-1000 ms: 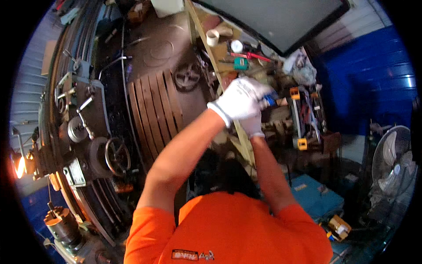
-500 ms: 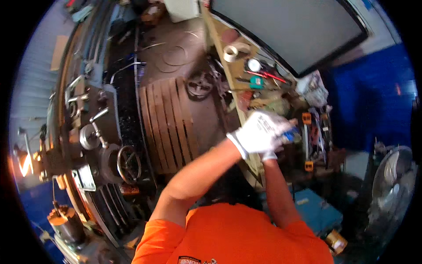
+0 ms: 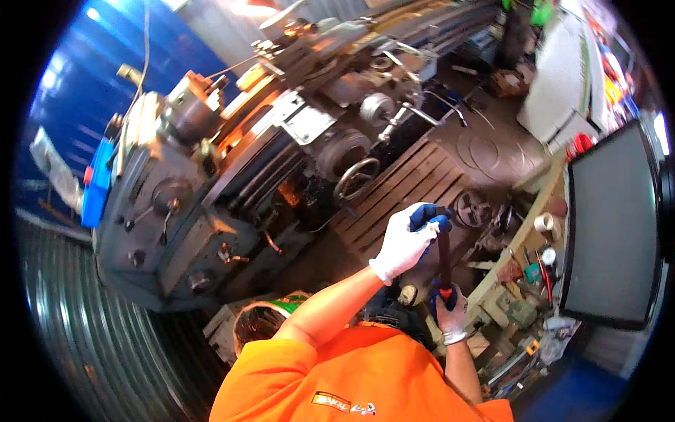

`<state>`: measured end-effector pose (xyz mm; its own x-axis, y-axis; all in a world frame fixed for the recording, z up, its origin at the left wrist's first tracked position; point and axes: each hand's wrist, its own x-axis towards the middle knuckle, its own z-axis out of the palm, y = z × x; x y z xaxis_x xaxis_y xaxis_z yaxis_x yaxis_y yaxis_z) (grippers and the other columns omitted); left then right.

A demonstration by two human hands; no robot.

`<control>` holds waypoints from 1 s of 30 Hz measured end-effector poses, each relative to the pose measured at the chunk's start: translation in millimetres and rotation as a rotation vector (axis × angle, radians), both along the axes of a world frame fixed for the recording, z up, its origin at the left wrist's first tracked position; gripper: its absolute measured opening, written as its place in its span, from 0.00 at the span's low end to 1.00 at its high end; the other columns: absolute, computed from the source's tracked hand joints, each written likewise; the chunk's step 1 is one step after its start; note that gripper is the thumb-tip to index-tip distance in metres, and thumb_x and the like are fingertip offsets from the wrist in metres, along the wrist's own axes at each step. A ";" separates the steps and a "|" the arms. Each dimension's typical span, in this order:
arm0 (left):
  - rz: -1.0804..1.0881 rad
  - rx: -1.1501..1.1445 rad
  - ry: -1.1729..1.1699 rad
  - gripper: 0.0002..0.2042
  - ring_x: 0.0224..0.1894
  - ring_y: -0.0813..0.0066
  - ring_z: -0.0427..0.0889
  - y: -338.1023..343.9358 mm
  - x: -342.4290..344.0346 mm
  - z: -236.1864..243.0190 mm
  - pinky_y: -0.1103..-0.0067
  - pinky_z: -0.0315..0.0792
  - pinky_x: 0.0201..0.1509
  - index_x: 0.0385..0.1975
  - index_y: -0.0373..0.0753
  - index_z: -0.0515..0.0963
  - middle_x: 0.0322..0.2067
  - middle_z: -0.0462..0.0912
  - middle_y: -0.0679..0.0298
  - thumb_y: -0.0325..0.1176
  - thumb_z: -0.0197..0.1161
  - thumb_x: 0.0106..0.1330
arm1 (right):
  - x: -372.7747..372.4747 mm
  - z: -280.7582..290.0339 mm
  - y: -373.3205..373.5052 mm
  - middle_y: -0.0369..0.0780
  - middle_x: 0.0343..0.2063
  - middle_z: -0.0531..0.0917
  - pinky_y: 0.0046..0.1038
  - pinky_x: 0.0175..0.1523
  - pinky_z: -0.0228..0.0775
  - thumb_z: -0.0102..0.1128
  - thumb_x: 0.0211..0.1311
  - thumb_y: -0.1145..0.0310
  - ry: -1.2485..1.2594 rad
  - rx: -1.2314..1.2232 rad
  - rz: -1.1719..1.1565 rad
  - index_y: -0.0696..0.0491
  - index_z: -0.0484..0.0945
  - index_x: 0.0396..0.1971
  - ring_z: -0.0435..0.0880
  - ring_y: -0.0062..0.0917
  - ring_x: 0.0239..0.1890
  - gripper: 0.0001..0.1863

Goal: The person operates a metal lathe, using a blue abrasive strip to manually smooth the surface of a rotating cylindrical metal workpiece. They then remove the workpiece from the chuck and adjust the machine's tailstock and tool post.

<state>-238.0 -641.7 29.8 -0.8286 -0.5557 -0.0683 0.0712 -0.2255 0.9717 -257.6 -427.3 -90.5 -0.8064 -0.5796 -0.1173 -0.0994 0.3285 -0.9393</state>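
A long, dark, flat tool that looks like a file (image 3: 444,259), with a red-and-black handle, stretches between my two gloved hands. My right hand (image 3: 452,314), in a white and blue glove, is wrapped round the handle at the near end. At the far end, my left hand (image 3: 406,245) has its fingers curled against the tip, the blue palm side facing the tool. Both hands are above the floor, between the lathe (image 3: 344,151) and the workbench (image 3: 485,285).
A slatted wooden platform (image 3: 401,197) lies before the lathe handwheel (image 3: 358,178). On the bench are a tape roll (image 3: 543,222), a bench vise (image 3: 515,309) and scattered tools beside a dark screen (image 3: 610,225). A round metal part (image 3: 472,209) sits on the floor.
My view has swung left toward the lathe. My hands, earlier close together over the bench, are now apart and away from it, with the file-like tool plainly visible between them.
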 end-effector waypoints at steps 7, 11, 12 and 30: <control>0.222 -0.126 0.039 0.15 0.47 0.79 0.76 -46.6 61.3 6.3 0.79 0.69 0.55 0.51 0.33 0.74 0.44 0.81 0.62 0.27 0.59 0.64 | -33.6 24.5 -42.1 0.33 0.22 0.79 0.22 0.30 0.71 0.61 0.56 0.77 -0.019 -0.007 0.387 0.57 0.78 0.41 0.76 0.15 0.22 0.12; 0.440 -0.205 -0.316 0.16 0.47 0.76 0.77 -89.5 134.9 -56.2 0.78 0.71 0.54 0.52 0.34 0.74 0.45 0.80 0.62 0.31 0.58 0.66 | -38.4 31.8 -81.5 0.30 0.21 0.73 0.17 0.26 0.65 0.59 0.60 0.74 -0.527 0.046 0.410 0.58 0.75 0.46 0.70 0.12 0.20 0.14; 0.481 -0.252 -0.464 0.16 0.47 0.76 0.77 -105.6 159.4 -79.2 0.79 0.72 0.53 0.53 0.34 0.73 0.45 0.80 0.62 0.31 0.58 0.67 | -38.5 33.9 -98.0 0.30 0.21 0.73 0.17 0.26 0.65 0.59 0.60 0.74 -0.546 0.040 0.426 0.58 0.75 0.46 0.70 0.12 0.20 0.14; 1.351 0.957 -0.227 0.09 0.32 0.74 0.74 -244.0 359.8 -286.9 0.67 0.79 0.38 0.37 0.43 0.76 0.30 0.75 0.67 0.34 0.66 0.61 | -52.2 147.5 -363.8 0.34 0.22 0.77 0.18 0.27 0.71 0.57 0.58 0.78 -0.625 0.256 0.367 0.61 0.76 0.45 0.75 0.15 0.21 0.14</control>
<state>121.8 -885.7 -257.1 0.2529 -0.5039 -0.8259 0.5831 -0.6018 0.5458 -309.8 -791.1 57.0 -0.3070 -0.6906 -0.6548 0.2807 0.5917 -0.7557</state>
